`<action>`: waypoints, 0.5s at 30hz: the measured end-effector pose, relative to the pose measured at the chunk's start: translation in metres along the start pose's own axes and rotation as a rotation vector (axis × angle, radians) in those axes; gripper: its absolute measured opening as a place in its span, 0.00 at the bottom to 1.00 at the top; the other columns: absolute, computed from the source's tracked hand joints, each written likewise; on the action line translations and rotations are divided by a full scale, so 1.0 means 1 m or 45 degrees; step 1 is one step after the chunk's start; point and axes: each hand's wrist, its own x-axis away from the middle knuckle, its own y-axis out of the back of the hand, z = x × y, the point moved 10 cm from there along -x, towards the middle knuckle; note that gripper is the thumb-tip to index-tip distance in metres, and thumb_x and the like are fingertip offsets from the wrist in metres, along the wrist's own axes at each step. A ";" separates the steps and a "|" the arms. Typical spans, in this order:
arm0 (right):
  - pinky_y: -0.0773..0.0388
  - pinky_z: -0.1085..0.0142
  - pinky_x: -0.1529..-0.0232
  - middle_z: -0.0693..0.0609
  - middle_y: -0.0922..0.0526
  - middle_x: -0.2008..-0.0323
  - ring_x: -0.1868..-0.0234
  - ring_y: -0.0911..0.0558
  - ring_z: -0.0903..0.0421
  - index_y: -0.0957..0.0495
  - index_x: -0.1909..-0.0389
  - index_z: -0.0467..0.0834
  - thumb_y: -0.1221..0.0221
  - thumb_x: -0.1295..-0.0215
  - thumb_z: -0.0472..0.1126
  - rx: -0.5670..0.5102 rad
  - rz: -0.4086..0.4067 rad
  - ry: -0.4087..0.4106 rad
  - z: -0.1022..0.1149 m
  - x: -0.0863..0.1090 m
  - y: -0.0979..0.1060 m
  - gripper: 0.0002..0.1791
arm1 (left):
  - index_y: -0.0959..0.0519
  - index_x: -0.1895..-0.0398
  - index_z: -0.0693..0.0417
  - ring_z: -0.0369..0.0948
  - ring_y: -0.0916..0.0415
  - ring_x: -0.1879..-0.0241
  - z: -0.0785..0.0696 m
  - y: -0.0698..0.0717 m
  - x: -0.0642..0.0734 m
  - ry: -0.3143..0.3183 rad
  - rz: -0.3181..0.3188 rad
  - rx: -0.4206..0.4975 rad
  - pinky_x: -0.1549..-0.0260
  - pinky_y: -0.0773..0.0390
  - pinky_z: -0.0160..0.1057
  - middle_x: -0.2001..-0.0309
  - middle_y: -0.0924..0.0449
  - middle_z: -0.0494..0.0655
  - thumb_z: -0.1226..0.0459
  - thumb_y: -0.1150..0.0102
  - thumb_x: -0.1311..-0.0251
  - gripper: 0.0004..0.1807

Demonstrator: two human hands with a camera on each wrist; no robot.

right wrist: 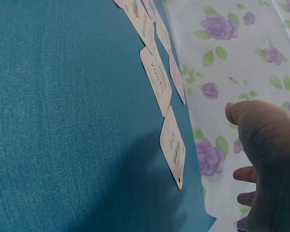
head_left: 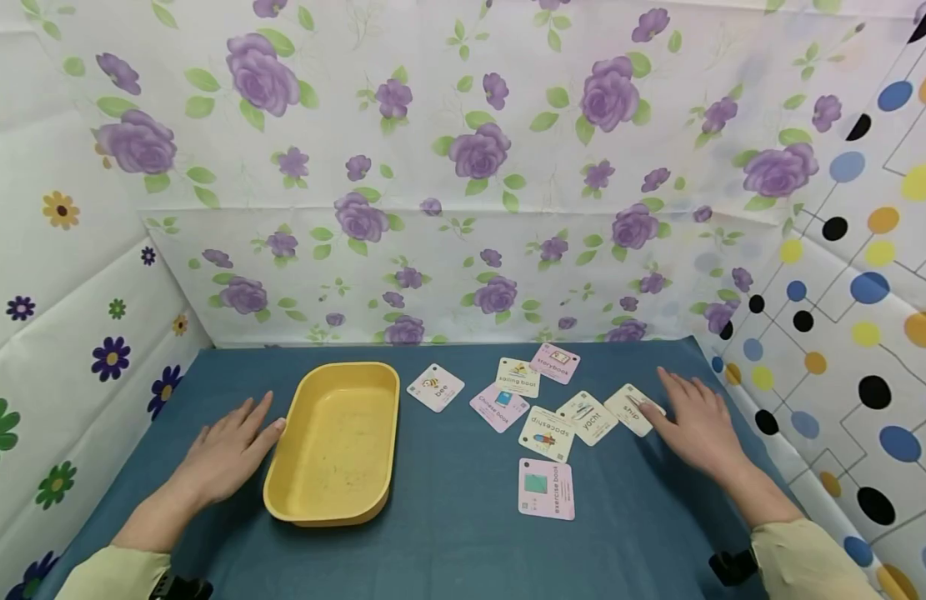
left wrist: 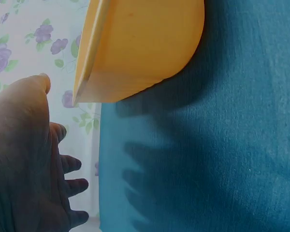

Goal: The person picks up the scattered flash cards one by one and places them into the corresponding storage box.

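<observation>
My left hand [head_left: 226, 454], fingers spread, is at the left side of a yellow tray [head_left: 331, 442]; in the left wrist view its fingers hold nothing. Over the right of the table is my right hand [head_left: 695, 421], its fingers extended and nothing in them. Nearest to it lies the ship card [head_left: 629, 408], which the thumb partly overlaps in the head view. Beside that card are the yacht card [head_left: 587, 418] and the spaceship card [head_left: 547, 434]. The exercise book card [head_left: 546, 490] lies nearer me.
Farther back lie the storybook card [head_left: 555, 363], the sailing boat card [head_left: 518, 378] and the Chinese book card [head_left: 499, 407], close together. A bee card [head_left: 436, 387] sits just right of the tray. Blue cloth [head_left: 455, 533] covers the table, with patterned sheets [head_left: 425, 275] behind and at both sides.
</observation>
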 end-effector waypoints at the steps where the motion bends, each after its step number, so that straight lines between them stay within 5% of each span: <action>1: 0.58 0.26 0.35 0.27 0.39 0.28 0.28 0.47 0.24 0.47 0.19 0.38 0.46 0.24 0.62 -0.004 -0.006 0.002 0.000 0.000 0.001 0.45 | 0.55 0.17 0.60 0.76 0.57 0.28 0.000 0.000 0.000 -0.002 0.005 0.015 0.39 0.58 0.80 0.24 0.57 0.77 0.34 0.71 0.24 0.47; 15: 0.48 0.26 0.38 0.25 0.38 0.29 0.31 0.42 0.22 0.46 0.20 0.36 0.46 0.23 0.60 -0.072 0.051 -0.066 -0.014 -0.003 -0.005 0.44 | 0.68 0.18 0.62 0.75 0.65 0.26 -0.006 -0.004 0.001 0.032 0.171 0.398 0.37 0.57 0.77 0.22 0.66 0.76 0.34 0.72 0.24 0.51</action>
